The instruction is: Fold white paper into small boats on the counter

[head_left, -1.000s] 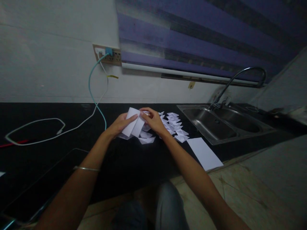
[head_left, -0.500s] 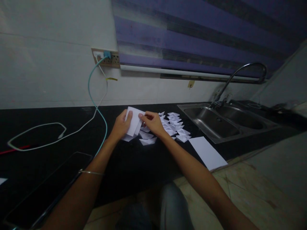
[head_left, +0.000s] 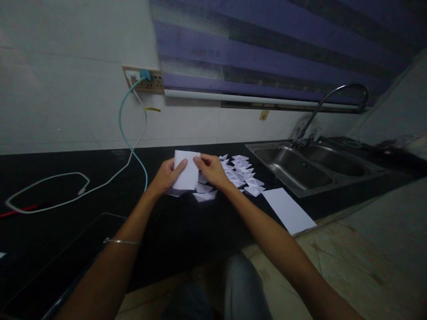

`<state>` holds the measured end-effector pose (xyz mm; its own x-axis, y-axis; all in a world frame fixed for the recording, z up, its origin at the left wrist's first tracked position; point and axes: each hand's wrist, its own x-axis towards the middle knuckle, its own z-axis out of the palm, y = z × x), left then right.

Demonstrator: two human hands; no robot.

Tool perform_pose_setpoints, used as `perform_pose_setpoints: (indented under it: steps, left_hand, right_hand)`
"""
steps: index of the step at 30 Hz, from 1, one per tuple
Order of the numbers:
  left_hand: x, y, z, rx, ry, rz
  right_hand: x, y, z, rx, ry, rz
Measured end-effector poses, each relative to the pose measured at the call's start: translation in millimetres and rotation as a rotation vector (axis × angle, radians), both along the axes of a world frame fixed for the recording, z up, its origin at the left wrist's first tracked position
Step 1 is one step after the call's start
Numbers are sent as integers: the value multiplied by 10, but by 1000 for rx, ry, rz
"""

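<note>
A folded sheet of white paper (head_left: 185,174) is held up above the dark counter, its front face flat toward me. My left hand (head_left: 168,176) grips its left side, the thumb lying across the front and the fingers behind. At the upper right edge my right hand (head_left: 211,169) pinches the same sheet between thumb and fingers. Below and behind the sheet lie folded paper boats (head_left: 204,195), partly covered by it. More paper boats (head_left: 242,170) stand in rows just right of my right hand.
A flat white sheet (head_left: 289,210) lies at the counter's front edge. Behind it is a double steel sink (head_left: 296,171) with a curved faucet (head_left: 328,98). Charging cables (head_left: 133,151) run from the wall outlet (head_left: 147,81) onto the counter (head_left: 187,231). A dark flat device (head_left: 63,262) lies near my left forearm.
The folded paper has turned from tilted to nearly upright and now faces me more squarely, its layers lying closer together. Both hands keep hold of it. The view has shifted slightly.
</note>
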<state>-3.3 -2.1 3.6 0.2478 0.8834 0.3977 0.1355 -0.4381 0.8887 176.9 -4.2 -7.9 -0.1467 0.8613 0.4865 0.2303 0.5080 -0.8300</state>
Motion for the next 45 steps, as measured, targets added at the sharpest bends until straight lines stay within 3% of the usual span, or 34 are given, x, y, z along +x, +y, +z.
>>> perform_pose_setpoints:
  steps: [8, 25, 32, 45]
  left_hand:
    - [61, -36, -14, 137, 34, 153]
    - [69, -46, 13, 166, 29, 153]
    - [119, -41, -7, 64, 33, 147]
    - [102, -15, -11, 185, 146, 190]
  right_hand:
    - [-19, -39, 30, 7, 55, -1]
    - [1, -71, 94, 65, -35, -27]
    - [18, -149, 160, 198, -57, -177]
    - [7, -187, 173, 289, -83, -269]
